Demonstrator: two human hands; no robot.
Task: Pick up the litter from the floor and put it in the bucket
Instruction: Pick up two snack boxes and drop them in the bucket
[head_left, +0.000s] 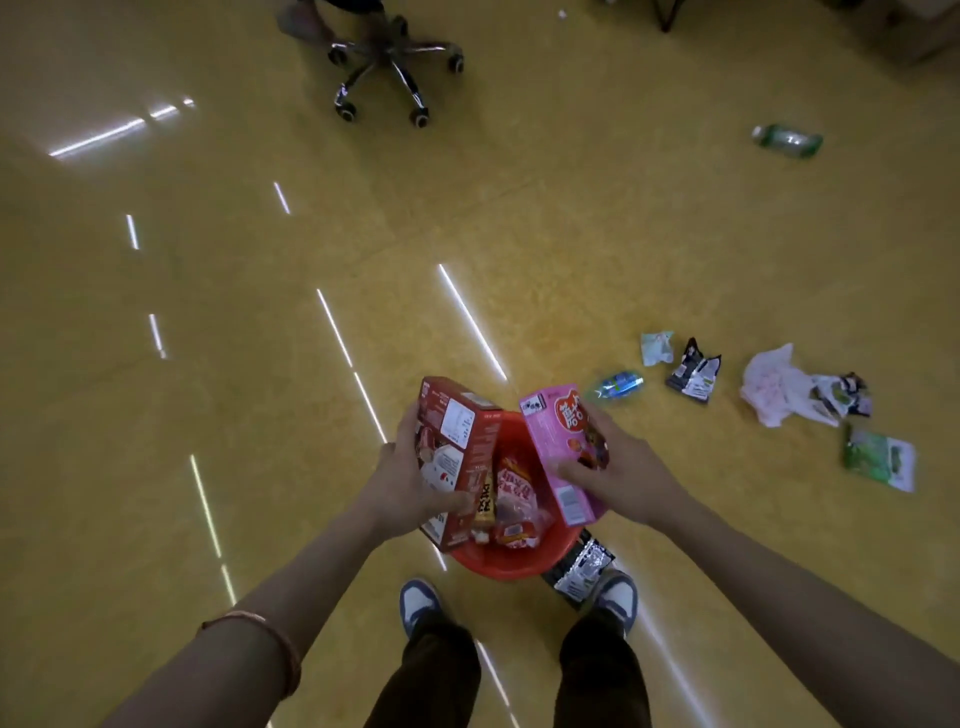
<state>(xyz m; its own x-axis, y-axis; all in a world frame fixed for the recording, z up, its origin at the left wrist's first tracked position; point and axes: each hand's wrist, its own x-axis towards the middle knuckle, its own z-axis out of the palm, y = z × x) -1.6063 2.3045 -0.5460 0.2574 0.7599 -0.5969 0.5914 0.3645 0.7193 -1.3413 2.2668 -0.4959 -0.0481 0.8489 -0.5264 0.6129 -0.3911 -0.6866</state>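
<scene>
Litter fills much of the red bucket (515, 565), which stands on the yellow floor (260, 312) just ahead of the person's two shoes, with red and pink wrappers (514, 496) heaped inside. Both hands hold cartons over it. The left hand (410, 483) grips a red box (460, 441) from the side, fingers curled round its lower edge, the box tilted over the bucket's nine o'clock rim. The right hand (621, 473) clasps a pink box (558, 441), thumb laid across its printed face, at the three o'clock rim; its lower end reaches down inside the bucket. A thin bracelet (260, 636) circles the left forearm. At four o'clock from the bucket, touching its wall and beside the right shoe (618, 597), lies a black-and-white packet (582, 569). More litter is scattered toward two o'clock: a blue-green bottle (618, 385) nearest, then a pale green packet (657, 347), a black packet (693, 374), a white plastic bag (774, 387) with a crumpled wrapper (847, 395) against it, and a green packet (880, 460) toward three o'clock. Far off at one o'clock a green bottle (787, 140) lies on its side, and between eleven and twelve o'clock stands a chair base (392, 67) on castors.
</scene>
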